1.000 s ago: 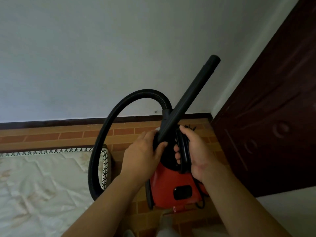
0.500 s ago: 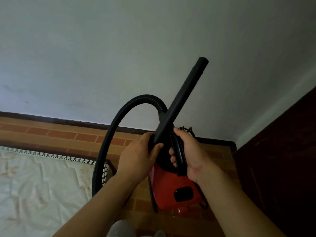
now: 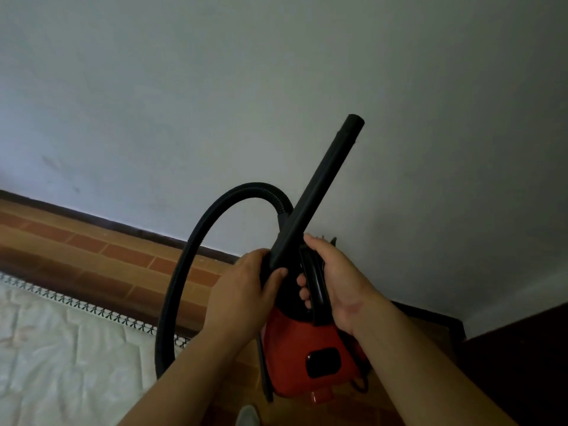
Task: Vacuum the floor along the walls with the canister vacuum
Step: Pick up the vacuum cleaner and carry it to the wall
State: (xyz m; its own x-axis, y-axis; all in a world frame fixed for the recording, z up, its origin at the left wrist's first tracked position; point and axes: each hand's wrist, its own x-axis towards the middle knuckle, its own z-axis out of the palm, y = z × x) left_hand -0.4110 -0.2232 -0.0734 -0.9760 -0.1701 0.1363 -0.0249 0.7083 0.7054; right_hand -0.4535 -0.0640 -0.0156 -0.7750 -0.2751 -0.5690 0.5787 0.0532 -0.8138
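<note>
Both hands are closed on the red canister vacuum (image 3: 302, 361) held up above the brick-pattern floor (image 3: 101, 259): the left hand (image 3: 246, 287) wraps the black wand's (image 3: 319, 192) base, the right hand (image 3: 335, 281) grips the carry handle (image 3: 313, 284); no writing is legible.

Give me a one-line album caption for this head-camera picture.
Left hand grips the black wand, right hand the red vacuum's handle.

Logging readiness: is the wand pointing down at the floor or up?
Up. The wand slants up toward the wall, open end topmost, left hand gripping its base.
</note>
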